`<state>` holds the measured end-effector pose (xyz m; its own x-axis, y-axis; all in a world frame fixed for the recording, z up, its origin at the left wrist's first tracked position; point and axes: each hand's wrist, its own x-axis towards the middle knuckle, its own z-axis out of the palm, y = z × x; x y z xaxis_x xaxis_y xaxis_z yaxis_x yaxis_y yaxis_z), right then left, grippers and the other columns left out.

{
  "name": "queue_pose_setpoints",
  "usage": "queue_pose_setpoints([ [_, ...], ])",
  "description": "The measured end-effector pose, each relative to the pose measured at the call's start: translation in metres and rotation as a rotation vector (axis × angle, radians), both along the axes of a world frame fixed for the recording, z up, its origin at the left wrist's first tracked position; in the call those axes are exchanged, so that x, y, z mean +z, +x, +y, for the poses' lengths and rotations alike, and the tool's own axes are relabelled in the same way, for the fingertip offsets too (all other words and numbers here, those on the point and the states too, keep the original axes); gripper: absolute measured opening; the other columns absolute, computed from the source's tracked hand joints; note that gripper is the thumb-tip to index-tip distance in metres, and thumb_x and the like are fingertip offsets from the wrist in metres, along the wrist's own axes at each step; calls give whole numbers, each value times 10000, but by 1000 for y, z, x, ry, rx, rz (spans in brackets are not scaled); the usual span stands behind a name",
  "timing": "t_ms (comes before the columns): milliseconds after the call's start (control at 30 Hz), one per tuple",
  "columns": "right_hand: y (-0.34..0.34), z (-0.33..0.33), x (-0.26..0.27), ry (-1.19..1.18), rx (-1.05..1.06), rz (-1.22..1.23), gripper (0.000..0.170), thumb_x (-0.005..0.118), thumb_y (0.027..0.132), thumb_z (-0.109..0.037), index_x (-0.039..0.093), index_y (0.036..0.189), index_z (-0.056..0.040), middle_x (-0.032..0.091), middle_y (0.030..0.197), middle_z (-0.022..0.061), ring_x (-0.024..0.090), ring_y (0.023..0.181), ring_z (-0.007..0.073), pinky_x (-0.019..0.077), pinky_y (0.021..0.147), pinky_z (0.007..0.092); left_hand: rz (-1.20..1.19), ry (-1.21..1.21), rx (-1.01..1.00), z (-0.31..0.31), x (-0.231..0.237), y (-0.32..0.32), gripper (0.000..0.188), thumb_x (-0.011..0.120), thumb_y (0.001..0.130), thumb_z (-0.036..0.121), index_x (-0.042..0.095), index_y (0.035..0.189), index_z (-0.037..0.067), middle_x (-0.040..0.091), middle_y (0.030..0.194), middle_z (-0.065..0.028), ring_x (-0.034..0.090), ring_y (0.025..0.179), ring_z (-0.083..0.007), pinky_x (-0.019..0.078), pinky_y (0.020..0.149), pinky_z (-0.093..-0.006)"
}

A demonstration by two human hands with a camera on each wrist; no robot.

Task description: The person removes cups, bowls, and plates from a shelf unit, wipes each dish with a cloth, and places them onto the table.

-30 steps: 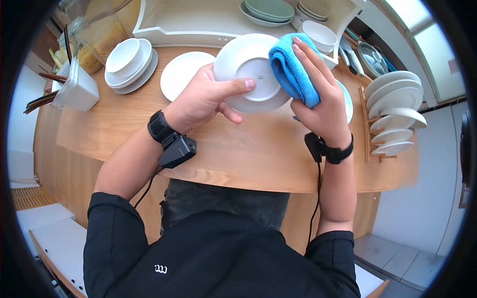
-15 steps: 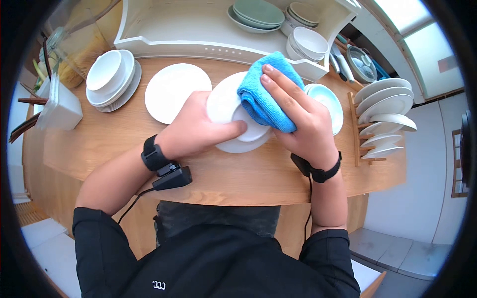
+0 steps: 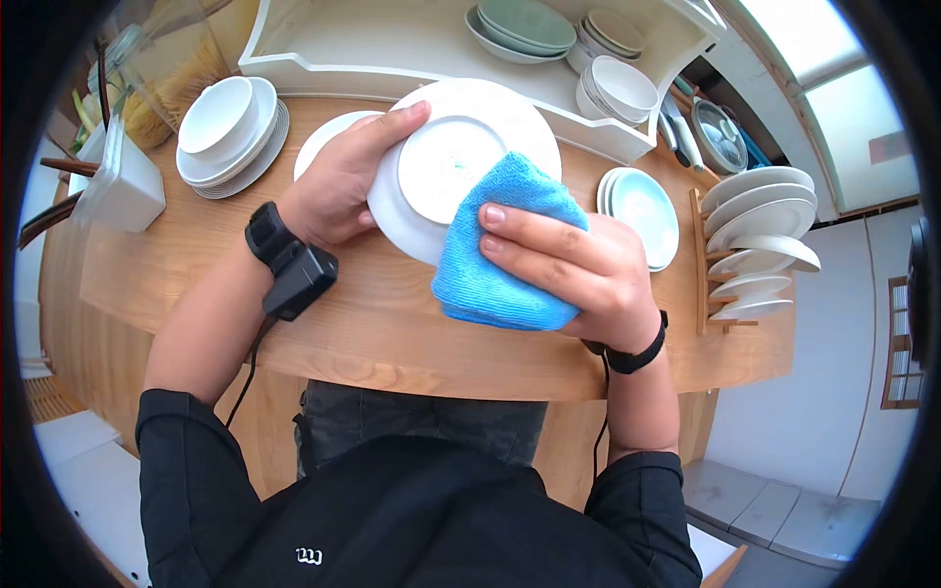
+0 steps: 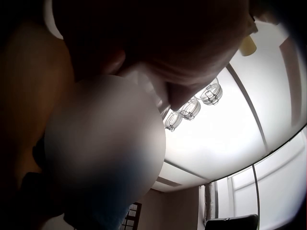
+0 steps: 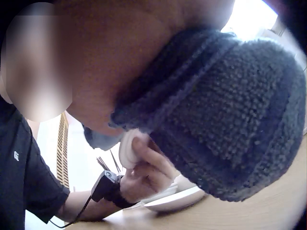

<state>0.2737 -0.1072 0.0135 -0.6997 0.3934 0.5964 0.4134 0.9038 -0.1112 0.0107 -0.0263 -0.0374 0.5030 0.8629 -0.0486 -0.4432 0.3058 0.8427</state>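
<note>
My left hand grips a white plate by its left edge, thumb up at the rim. The plate is tilted up above the table with its underside and round foot ring facing me. A folded blue cloth is held in my right hand, fingers bent over its front. It overlaps the lower right part of the plate. In the right wrist view the cloth looks dark and fills the right side, with the left hand beyond it. The left wrist view is dark and partly blurred.
Another white plate lies behind my left hand. Stacked bowls and plates stand at the left, beside a chopstick holder. Small plates lie to the right, near a wooden rack of plates. A white shelf holds bowls at the back.
The plate has been turned, and my left thumb has shifted from its underside to the upper left rim. The cloth has moved from the plate's upper right down to its lower right.
</note>
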Motion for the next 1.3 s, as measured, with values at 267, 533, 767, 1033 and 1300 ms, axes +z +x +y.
queue_pose_setpoints([
  [267, 10, 1, -6, -255, -10, 205, 472, 871, 811, -58, 780, 1273, -24, 746, 1370, 198, 749, 1221, 371, 597, 1043, 427, 410, 178, -480, -11, 0, -16, 530, 708, 1050, 470, 749, 1098, -56, 723, 804, -20, 621, 578, -52, 457, 472, -228],
  [533, 19, 14, -24, -485, -207, 203, 639, 731, 770, 50, 722, 1397, -72, 719, 1416, 173, 698, 1286, 369, 567, 1073, 413, 141, 337, -540, -30, 16, -24, 590, 664, 1084, 495, 727, 1274, -60, 778, 1114, -97, 722, 994, -138, 581, 853, -291],
  [767, 11, -3, -15, -952, -372, 948, 322, 678, 880, -22, 678, 1192, 58, 717, 947, 96, 733, 738, 196, 611, 670, 334, -357, 55, -242, -8, 2, -4, 612, 423, 1184, 468, 514, 1544, -19, 687, 1434, -137, 687, 1298, -217, 588, 1074, -378],
  [1033, -2, -4, -25, -1037, -369, 1013, 272, 781, 942, -157, 683, 1128, 16, 705, 900, 63, 691, 703, 148, 575, 627, 293, -561, 150, -446, 11, -15, 0, 813, 265, 1126, 711, 337, 1711, 151, 653, 1475, -48, 677, 1110, -119, 571, 780, -275],
  [1300, -29, -11, -25, -594, -370, 763, 606, 838, 912, -151, 638, 1449, 48, 686, 1420, 195, 675, 1296, 293, 522, 1106, 392, -552, 24, -3, -15, 17, 40, 960, 237, 1058, 823, 290, 1722, 131, 497, 1640, -198, 513, 1499, -344, 437, 1237, -551],
])
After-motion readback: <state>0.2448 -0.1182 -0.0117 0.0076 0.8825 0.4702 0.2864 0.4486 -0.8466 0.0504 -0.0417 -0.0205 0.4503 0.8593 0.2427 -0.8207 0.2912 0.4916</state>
